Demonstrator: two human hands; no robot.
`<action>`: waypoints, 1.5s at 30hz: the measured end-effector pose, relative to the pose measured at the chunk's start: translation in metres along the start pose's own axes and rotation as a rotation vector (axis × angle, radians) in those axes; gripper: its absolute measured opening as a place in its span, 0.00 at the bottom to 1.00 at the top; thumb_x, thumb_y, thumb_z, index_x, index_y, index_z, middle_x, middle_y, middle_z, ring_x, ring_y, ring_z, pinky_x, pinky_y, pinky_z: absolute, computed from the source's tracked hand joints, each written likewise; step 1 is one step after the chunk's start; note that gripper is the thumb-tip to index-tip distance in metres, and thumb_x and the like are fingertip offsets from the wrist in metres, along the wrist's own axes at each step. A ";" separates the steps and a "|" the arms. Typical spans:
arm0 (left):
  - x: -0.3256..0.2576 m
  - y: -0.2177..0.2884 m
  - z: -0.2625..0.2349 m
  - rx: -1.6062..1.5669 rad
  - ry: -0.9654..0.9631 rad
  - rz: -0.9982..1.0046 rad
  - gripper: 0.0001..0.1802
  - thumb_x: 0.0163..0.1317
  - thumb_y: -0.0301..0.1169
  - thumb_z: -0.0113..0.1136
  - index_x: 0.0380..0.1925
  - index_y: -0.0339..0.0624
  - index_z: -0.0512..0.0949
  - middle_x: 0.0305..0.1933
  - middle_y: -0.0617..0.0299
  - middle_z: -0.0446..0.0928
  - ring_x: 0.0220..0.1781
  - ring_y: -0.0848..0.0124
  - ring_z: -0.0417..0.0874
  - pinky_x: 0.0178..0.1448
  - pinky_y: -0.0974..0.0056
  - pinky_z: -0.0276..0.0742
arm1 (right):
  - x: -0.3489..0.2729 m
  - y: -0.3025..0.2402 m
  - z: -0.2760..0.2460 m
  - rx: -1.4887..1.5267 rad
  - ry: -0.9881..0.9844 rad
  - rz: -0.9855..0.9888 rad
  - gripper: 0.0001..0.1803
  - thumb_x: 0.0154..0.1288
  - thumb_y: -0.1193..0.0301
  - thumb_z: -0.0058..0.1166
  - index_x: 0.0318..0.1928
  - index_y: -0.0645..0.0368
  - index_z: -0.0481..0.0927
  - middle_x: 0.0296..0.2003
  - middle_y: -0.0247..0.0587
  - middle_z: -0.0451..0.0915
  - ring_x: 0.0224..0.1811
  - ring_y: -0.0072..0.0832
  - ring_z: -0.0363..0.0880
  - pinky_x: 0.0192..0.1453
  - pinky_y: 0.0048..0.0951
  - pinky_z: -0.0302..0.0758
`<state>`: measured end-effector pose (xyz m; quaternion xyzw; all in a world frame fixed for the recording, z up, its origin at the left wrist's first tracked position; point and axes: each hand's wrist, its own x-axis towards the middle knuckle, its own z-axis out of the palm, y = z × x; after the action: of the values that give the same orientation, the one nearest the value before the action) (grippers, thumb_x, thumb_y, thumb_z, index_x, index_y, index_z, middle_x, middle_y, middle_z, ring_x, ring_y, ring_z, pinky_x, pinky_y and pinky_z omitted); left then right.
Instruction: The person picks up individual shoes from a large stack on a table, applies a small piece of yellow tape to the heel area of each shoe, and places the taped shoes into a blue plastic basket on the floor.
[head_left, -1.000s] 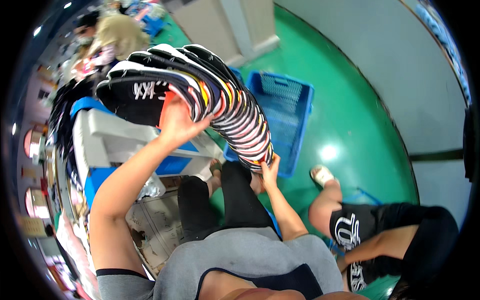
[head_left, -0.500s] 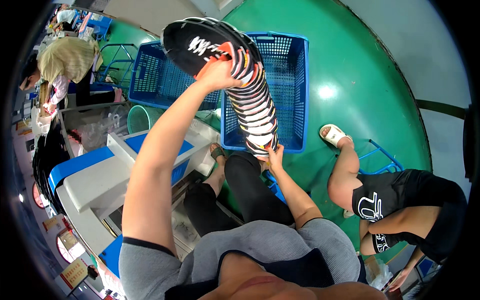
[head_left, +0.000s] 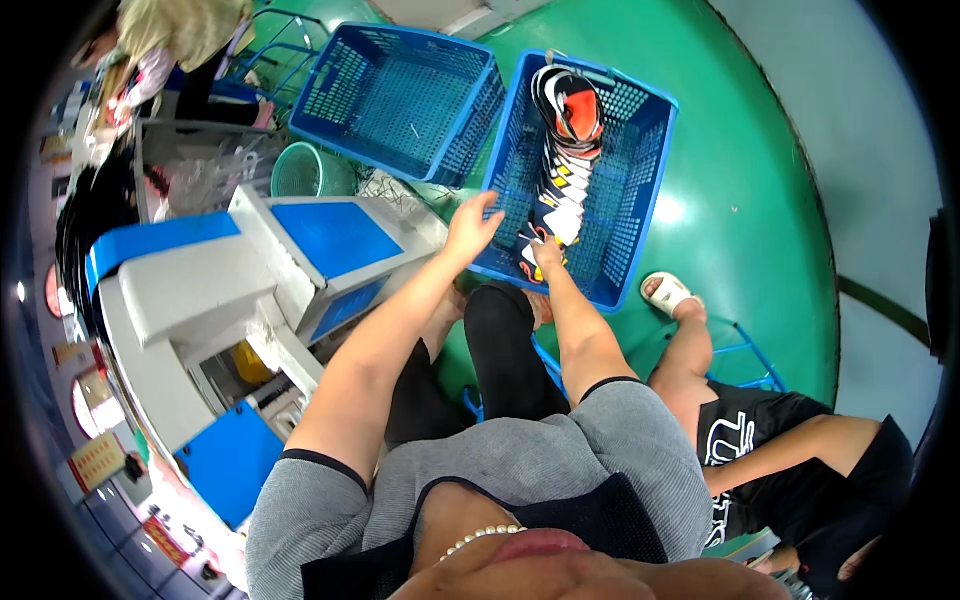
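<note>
A long stack of nested shoe uppers (head_left: pixel 566 182), black, white and orange with touches of yellow, lies lengthwise inside the right-hand blue basket (head_left: pixel 652 215). Its wide orange-and-black end points to the far side. At the near end, my right hand (head_left: pixel 547 256) is closed on the lowest pieces, its fingertips partly hidden among them. My left hand (head_left: pixel 472 232) hovers by the basket's left rim, fingers apart and holding nothing.
Left of that basket stands a second blue basket (head_left: pixel 375 148), with a green mesh bin (head_left: pixel 298 172) beside it. A grey-and-blue machine (head_left: pixel 190 290) fills my left side. One person sits close on my right (head_left: pixel 790 440); another works at the far left (head_left: pixel 180 35).
The stack has come down from the air into the right-hand basket. My left hand has let go of its upper end and drawn back; my right stays at the near end.
</note>
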<state>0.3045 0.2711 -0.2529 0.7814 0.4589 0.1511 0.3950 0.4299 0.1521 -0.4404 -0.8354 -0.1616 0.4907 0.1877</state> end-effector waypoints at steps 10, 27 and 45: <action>-0.309 0.074 -0.127 -0.350 -0.115 -0.148 0.17 0.61 0.27 0.56 0.51 0.37 0.73 0.47 0.55 0.78 0.47 0.67 0.80 0.52 0.65 0.75 | -0.033 0.044 0.008 0.023 -0.197 -0.411 0.10 0.55 0.74 0.54 0.38 0.63 0.78 0.21 0.36 0.74 0.16 0.22 0.70 0.18 0.25 0.67; -0.836 0.173 -0.176 0.118 2.505 -0.519 0.32 0.56 0.34 0.65 0.56 0.33 0.63 0.53 0.55 0.67 0.51 0.67 0.70 0.58 0.65 0.65 | -0.667 -0.165 0.149 -0.568 -1.294 -1.658 0.27 0.59 0.65 0.59 0.56 0.63 0.69 0.49 0.47 0.75 0.49 0.31 0.74 0.53 0.30 0.71; -0.987 0.079 -0.214 -0.313 2.282 -0.896 0.34 0.49 0.35 0.70 0.54 0.29 0.70 0.54 0.56 0.74 0.53 0.67 0.76 0.57 0.65 0.70 | -0.819 -0.245 0.357 -1.035 -0.562 -1.657 0.62 0.36 0.41 0.64 0.67 0.62 0.51 0.65 0.72 0.47 0.66 0.67 0.51 0.65 0.54 0.59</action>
<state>-0.3026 -0.4731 0.0693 -0.0792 0.7449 0.6506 -0.1249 -0.2868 0.0503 0.1368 -0.2939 -0.9204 0.2547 0.0394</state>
